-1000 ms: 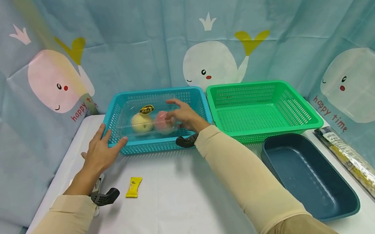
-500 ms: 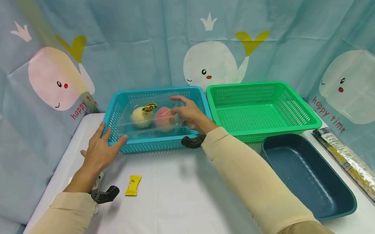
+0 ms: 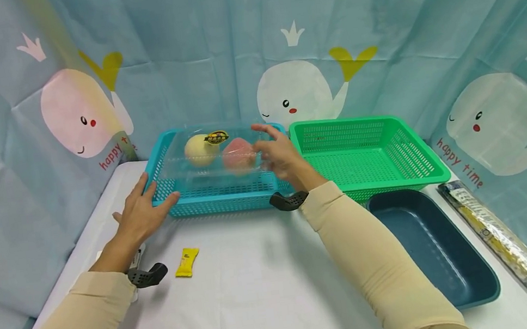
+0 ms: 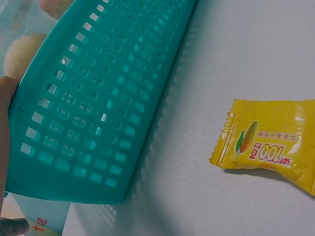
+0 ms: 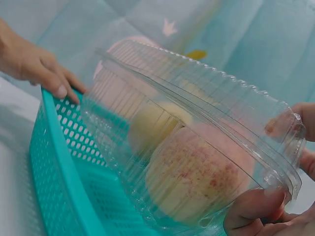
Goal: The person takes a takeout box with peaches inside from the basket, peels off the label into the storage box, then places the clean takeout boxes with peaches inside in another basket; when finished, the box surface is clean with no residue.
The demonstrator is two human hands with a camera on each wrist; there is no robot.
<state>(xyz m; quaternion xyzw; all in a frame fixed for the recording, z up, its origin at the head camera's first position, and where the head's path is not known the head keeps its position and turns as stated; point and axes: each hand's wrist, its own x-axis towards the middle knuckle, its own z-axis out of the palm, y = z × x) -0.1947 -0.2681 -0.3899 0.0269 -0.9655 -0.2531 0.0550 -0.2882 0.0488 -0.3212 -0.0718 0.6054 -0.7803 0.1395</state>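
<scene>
My right hand (image 3: 287, 159) grips the right end of a clear plastic clamshell box (image 5: 206, 108), thumb on one side and fingers on the other. Inside lie a pale yellow round fruit (image 3: 201, 150) and a pinkish peach (image 5: 199, 172); a black and gold sticker (image 3: 216, 137) marks the lid. The box hangs tilted over the blue basket (image 3: 219, 203), its right end towards me in the right wrist view. At the basket's left front corner my left hand (image 3: 141, 212) rests on the rim, its fingers spread and fairly straight.
A green basket (image 3: 352, 164) stands right of the blue one. In front of it is a dark blue tub (image 3: 439, 252), with a long shiny packet (image 3: 500, 239) beyond. A yellow candy packet (image 3: 187, 262) lies on the white table. A white object (image 3: 136, 257) is partly hidden under my left wrist.
My right hand has lifted the clamshell box up from inside the blue basket and shifted a little right. My left hand has stayed at the basket's corner.
</scene>
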